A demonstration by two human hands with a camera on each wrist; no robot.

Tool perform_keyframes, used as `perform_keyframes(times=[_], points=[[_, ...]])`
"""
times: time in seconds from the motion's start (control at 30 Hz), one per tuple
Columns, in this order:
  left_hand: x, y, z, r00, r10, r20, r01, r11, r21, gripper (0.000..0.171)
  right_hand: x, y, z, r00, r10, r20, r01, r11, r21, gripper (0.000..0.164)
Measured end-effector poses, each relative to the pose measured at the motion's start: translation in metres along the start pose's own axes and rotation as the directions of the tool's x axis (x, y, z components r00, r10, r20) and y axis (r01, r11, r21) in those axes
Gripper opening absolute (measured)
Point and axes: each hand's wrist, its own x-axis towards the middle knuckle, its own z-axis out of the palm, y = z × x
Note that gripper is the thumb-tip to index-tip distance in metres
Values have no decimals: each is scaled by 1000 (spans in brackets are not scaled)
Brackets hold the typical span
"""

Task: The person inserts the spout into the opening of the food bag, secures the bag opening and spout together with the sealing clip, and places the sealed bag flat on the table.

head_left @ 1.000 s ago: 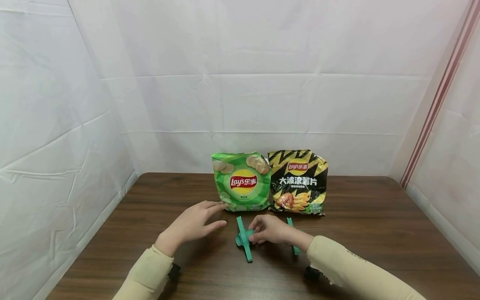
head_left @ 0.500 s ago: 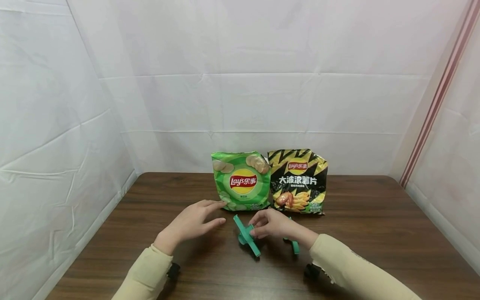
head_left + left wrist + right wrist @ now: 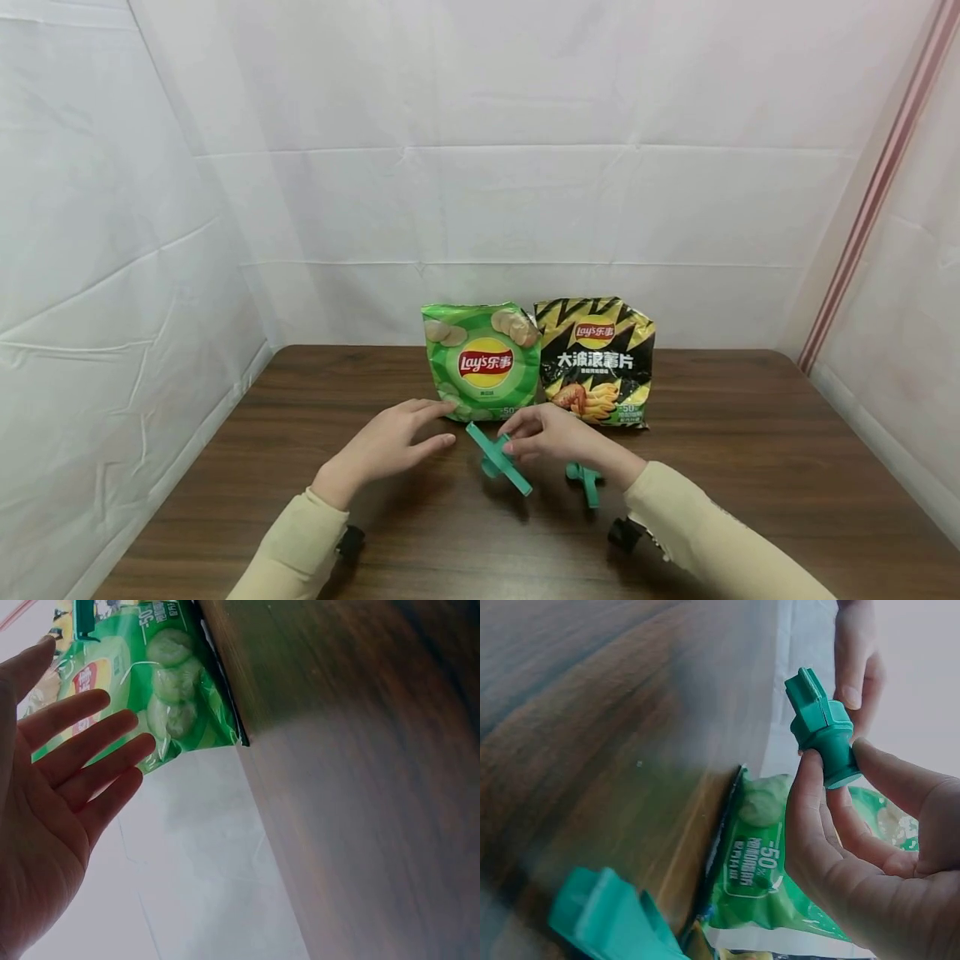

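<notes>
My right hand (image 3: 551, 435) pinches a green bag clip (image 3: 498, 458) by its round spout, between thumb and fingertips. In the right wrist view the clip (image 3: 826, 742) is held off the wooden table, its long bar pointing away. Palm down, my left hand (image 3: 384, 446) hovers to the left of that clip, fingers spread and nothing in them; the left wrist view shows the open palm (image 3: 56, 795). A second green bag clip (image 3: 588, 485) lies under my right forearm, partly hidden.
A green Lay's chip bag (image 3: 486, 367) and a black-and-yellow Lay's bag (image 3: 596, 362) stand side by side behind the hands. The dark wooden table (image 3: 720, 467) ends against a white cloth wall (image 3: 517, 200).
My right hand has raised the clip from the table and moved slightly away, tilting its bar diagonally. More of the second clip's spout shows. My left hand stays almost still.
</notes>
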Motion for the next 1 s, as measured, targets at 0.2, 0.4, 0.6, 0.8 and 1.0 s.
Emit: perform_keyframes(times=[0.2,0.4,0.6,0.8,1.0], points=[[2,1,0,1000,6,-16,-6,1000,-5,56,-2,-5,-4,1000,-21,-9,21,1000,-2,29],[7,2,0,999,11,-35,-12,1000,-25,54,-3,-10,-7,999,-31,-25,30,999,-20,33],[10,4,0,999,18,-51,-22,996,-89,52,-4,-14,-9,998,-51,-30,49,995,-82,34],[12,5,-2,996,48,-68,-61,978,-201,48,-3,-15,-9,997,-63,-33,58,991,-121,32],[15,6,-4,994,93,-62,-107,954,-280,42,-3,-16,-9,996,-83,-28,78,983,-167,30]])
